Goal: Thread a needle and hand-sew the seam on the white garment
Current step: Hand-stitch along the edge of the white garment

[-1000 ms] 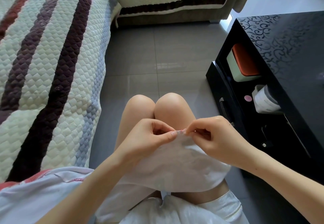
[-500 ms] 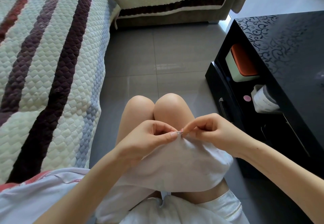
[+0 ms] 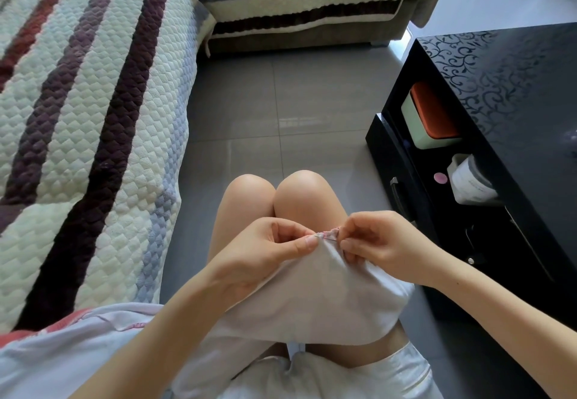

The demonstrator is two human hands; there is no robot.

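Observation:
The white garment (image 3: 315, 298) lies draped over my thighs, its top edge lifted between both hands. A short pink-trimmed stretch of seam (image 3: 330, 233) shows between my fingertips. My left hand (image 3: 265, 255) pinches the garment's edge with thumb and forefinger just left of the seam. My right hand (image 3: 384, 245) pinches the edge at the seam's right end, fingers curled over the cloth. A needle and thread are too small to make out.
A quilted striped sofa cover (image 3: 87, 136) fills the left side. A black cabinet (image 3: 512, 92) stands at right, its open shelf holding an orange-lidded box (image 3: 431, 117), a white jar (image 3: 471, 183) and a small pink disc (image 3: 440, 177). Grey tiled floor (image 3: 281, 111) lies ahead of my knees.
My right hand has shifted a little to the right and down along the edge, so a short length of pink seam now shows between the fingertips. The left hand keeps its pinch.

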